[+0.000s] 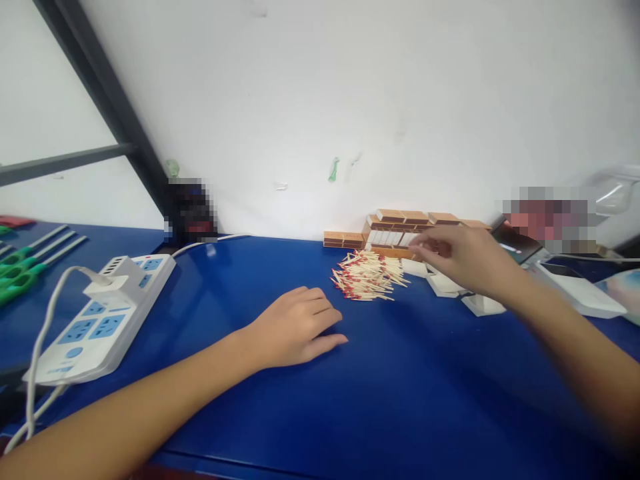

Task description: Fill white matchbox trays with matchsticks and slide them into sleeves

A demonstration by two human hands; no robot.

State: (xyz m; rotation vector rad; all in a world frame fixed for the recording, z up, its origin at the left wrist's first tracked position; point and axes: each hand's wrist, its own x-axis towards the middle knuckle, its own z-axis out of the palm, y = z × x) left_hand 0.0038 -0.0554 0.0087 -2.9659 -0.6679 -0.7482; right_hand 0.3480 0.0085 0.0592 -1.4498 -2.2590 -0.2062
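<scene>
My left hand rests palm down on the blue table, holding nothing, its thumb apart from the loosely bent fingers. Beyond it lies a heap of red-tipped matches. My right hand hovers just right of the heap, its thumb and fingertips pinched together. Whatever may be in that pinch is too small to make out. Behind the heap, brown matchboxes stand stacked against the wall, some with white ends showing. White matchbox trays sit beneath and beside my right hand, which partly hides them.
A white power strip with a plugged-in charger and white cable lies at the left. Green-handled scissors-like tools are farther left. A dark-screened device and a white box-like object stand at the right.
</scene>
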